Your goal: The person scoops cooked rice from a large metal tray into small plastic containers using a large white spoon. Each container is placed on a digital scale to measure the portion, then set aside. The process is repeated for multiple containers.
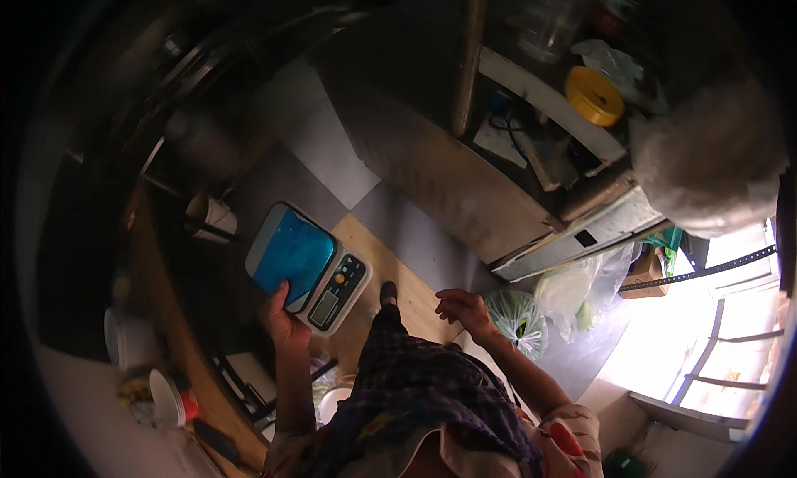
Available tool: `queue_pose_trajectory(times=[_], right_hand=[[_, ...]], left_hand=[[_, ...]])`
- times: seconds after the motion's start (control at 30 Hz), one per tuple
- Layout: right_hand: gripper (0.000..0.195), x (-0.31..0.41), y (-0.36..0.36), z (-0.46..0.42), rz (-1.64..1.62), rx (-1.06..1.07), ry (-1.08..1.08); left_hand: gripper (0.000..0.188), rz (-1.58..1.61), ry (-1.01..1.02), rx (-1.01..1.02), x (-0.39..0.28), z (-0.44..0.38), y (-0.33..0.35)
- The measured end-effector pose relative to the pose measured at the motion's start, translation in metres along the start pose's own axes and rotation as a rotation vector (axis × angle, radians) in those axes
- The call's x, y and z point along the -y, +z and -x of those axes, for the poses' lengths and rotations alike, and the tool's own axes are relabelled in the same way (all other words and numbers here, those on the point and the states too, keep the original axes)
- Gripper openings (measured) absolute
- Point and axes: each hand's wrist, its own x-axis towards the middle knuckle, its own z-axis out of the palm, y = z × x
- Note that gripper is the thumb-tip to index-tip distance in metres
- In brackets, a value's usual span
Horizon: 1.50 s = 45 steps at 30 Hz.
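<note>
A digital kitchen scale [309, 268] is tilted in my left hand [285, 321], which grips it by the near edge with the thumb on the weighing plate. Blue film [299, 251] covers much of that plate. The scale's display [324, 308] and its row of buttons face up toward me. My right hand [466, 313] hangs free at the right, its fingers loosely curled and slightly apart, holding nothing. Just beyond that hand, a clear plastic bag of green produce [518, 323] stands on the floor.
A wooden-edged counter [163, 272] runs down the left, bearing stacked paper bowls [169, 398]. At upper right, a shelf unit [529, 95] holds a yellow tape roll [593, 96]. Plastic bags [576, 291] and a cardboard box [647, 273] are at the right. One foot [388, 292] is on the tiled floor [408, 229].
</note>
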Motion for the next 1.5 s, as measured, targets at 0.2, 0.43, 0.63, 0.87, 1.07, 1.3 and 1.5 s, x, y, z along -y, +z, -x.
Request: queue_pose_trajectory(times=[0.2, 0.43, 0.63, 0.87, 1.07, 1.3, 1.5], right_hand=[[0.021, 0.034, 0.032, -0.091, 0.028, -0.150, -0.014], [0.023, 0.088, 0.075, -0.178, -0.026, -0.122, -0.023], [0.024, 0.137, 0.074, -0.250, 0.038, -0.171, -0.099], [0.023, 0.204, 0.061, -0.325, 0.019, -0.267, -0.341], [0.020, 0.234, 0.050, -0.350, 0.180, -0.489, -0.384], [0.018, 0.249, 0.055, -0.372, 0.309, -0.861, -0.291], [0.017, 0.275, 0.049, -0.375, 0.987, -1.132, -0.214]], left_hand=[[0.047, 0.001, -0.170, 0.115, -0.017, -0.144, 0.065], [0.049, -0.114, -0.330, 0.289, -0.034, -0.264, 0.157], [0.052, -0.180, -0.353, 0.381, -0.027, -0.334, 0.212], [0.055, -0.343, -0.308, 0.442, -0.028, -0.410, 0.271], [0.064, -0.437, -0.424, 0.416, -0.005, -0.465, 0.310], [0.065, -0.605, -0.636, 0.503, 0.025, -0.512, 0.365], [0.046, -0.623, -0.884, 0.591, 0.044, -0.571, 0.377]])
